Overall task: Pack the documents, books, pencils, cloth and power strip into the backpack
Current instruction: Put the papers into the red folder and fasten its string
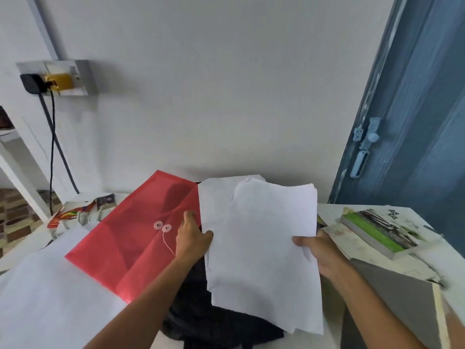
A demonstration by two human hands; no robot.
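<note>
Holding one loose stack of white papers [261, 248] in both hands, you've got it lifted above the dark backpack [216, 321], which lies flat on the table [327, 210] under it. Sheet count: cannot tell, edges are fanned and several layers show. Your right hand [319, 253] grips the stack's right edge, thumb on top, fingers curled behind. Your left hand [192, 238] pinches the left edge, thumb on the paper's face; its fingers also lie on the one red string-tie folder [133, 238], beside the stack on the left, with two round closure discs and a thin string showing. The folder overlaps a large white sheet [42, 285] spread at lower left. Right of the stack: one green-spined book [377, 233] lying flat on a pale printed cover, and one grey book [392, 298] nearer you, page edge visible. Far left table edge: colourful blurred items [68, 215], can't identify them. On the wall, one socket panel [57, 78] with two plugs in, cables hanging down. Blue door [415, 122] at right.
</note>
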